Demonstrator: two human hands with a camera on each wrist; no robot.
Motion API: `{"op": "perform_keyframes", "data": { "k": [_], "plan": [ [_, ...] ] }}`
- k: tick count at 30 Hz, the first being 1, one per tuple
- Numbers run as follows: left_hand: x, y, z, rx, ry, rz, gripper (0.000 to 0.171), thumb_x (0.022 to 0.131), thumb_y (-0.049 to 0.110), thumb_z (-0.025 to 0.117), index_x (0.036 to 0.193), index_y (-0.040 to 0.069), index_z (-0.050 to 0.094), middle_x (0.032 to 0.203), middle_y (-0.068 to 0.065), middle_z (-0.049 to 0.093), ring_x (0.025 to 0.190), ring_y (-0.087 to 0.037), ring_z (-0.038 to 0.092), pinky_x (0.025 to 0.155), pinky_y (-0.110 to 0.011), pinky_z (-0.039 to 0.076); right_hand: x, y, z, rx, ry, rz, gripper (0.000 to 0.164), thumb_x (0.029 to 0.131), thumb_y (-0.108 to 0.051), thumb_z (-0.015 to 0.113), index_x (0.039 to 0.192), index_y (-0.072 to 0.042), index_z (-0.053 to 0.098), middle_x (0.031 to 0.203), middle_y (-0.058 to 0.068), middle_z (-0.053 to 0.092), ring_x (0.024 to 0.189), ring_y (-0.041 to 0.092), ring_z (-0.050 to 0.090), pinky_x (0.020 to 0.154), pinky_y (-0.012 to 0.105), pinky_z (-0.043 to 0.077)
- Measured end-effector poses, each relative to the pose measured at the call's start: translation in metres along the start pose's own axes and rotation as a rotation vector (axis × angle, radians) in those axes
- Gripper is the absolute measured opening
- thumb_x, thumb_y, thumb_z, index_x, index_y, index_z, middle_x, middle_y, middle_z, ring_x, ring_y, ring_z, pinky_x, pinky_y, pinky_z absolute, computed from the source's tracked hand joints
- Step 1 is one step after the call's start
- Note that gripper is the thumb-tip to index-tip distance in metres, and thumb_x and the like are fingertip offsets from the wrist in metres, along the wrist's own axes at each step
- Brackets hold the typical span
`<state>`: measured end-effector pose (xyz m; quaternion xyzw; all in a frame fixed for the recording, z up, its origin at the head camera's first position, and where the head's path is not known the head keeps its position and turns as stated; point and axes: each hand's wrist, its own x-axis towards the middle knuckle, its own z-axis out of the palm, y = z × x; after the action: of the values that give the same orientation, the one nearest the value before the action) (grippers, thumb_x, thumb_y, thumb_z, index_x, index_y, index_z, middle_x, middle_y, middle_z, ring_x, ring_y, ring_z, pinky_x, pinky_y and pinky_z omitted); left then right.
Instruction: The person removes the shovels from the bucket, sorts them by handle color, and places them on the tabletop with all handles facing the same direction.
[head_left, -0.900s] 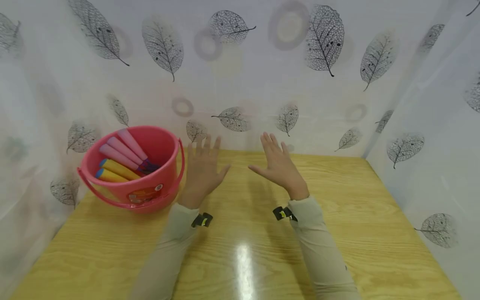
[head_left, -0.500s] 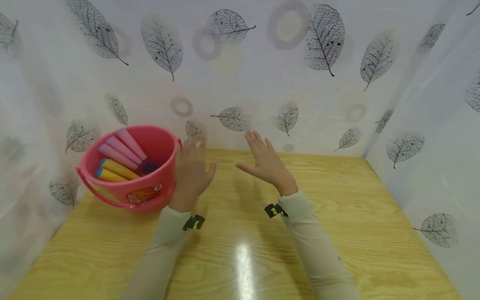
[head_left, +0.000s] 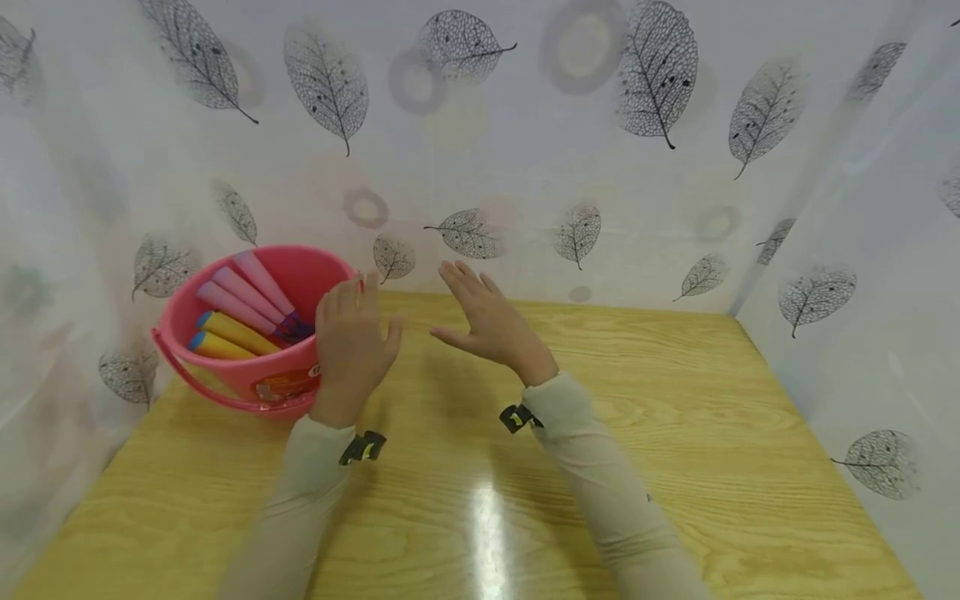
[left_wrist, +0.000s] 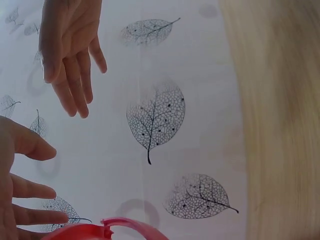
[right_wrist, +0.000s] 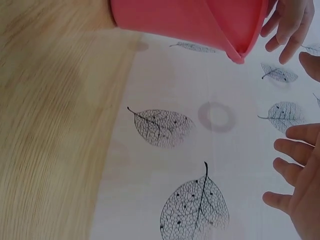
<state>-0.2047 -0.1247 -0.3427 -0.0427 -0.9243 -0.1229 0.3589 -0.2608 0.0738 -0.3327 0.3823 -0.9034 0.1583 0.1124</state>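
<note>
A pink bucket (head_left: 251, 379) with its handle down stands at the left of the table. Inside lean several pink cone-ended sticks (head_left: 243, 292) with purple ends and a pair of yellow ones (head_left: 232, 337) with blue tips. My left hand (head_left: 348, 346), fingers straight and thumb out to the side, overlaps the bucket's right rim in the head view. Off to its right my right hand (head_left: 491, 325) hovers with fingers extended and holds nothing. In the right wrist view the bucket (right_wrist: 175, 17) shows at the top, close to the left hand (right_wrist: 295, 22).
The wooden table (head_left: 675, 417) reaches back to a white curtain (head_left: 510, 125) printed with grey leaves, which also closes off both sides. Dark straps (head_left: 363, 447) sit on both wrists.
Both hands have moved left, the left one from beside the bucket to over its right rim. The right hand has followed toward the middle. The bucket stays in place.
</note>
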Motion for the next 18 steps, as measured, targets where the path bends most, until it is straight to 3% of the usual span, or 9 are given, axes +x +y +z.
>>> {"op": "perform_keyframes", "data": {
  "k": [10, 18],
  "plan": [
    [-0.005, -0.015, -0.015, 0.068, 0.042, -0.041, 0.05, 0.081, 0.023, 0.065, 0.123, -0.003, 0.056, 0.109, -0.025, 0.06, 0.099, -0.041, 0.056, 0.09, -0.053, 0.046, 0.021, -0.02, 0.005, 0.005, 0.01, -0.079, 0.079, 0.09, -0.048, 0.055, 0.15, -0.009, 0.021, 0.156, 0.006, 0.025, 0.147, 0.021, 0.016, 0.12, 0.045, 0.015],
    [-0.011, -0.026, -0.028, 0.128, 0.002, -0.079, 0.038, 0.082, 0.022, 0.062, 0.108, -0.006, 0.061, 0.097, -0.026, 0.064, 0.086, -0.042, 0.059, 0.081, -0.052, 0.049, 0.037, -0.036, 0.011, -0.042, 0.011, -0.146, 0.077, 0.09, -0.049, 0.053, 0.149, -0.01, 0.024, 0.155, 0.006, 0.029, 0.146, 0.021, 0.021, 0.119, 0.043, 0.018]
  ]
}}
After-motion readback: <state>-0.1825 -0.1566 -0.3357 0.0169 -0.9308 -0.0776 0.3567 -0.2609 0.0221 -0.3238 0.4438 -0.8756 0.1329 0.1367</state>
